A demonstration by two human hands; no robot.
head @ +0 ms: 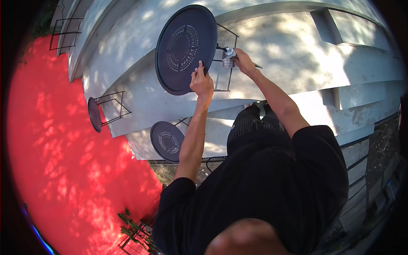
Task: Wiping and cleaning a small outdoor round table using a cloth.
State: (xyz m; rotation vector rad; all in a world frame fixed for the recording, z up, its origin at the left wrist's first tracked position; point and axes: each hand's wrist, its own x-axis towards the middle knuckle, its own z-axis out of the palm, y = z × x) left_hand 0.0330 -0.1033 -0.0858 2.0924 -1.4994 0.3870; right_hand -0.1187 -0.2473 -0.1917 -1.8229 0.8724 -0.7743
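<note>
A round dark metal side table (182,47) with a ring of small perforations in its top is tilted up on the pale steps in front of me. My left hand (202,84) grips the near rim of the top, one finger stretched across its surface. A black-and-white checked cloth (229,58) is bunched in my right hand (244,62). That hand closes the cloth around a thin leg bar (222,47) beside the underside of the top. Part of the frame behind the cloth and fingers is hidden.
Another round table (94,114) stands tilted at the steps' left edge. A further perforated one (167,141) rests below my left forearm. A black metal frame (65,33) is at upper left. Red flooring (63,137) borders the stepped concrete (280,63). A plant (137,232) is at the bottom.
</note>
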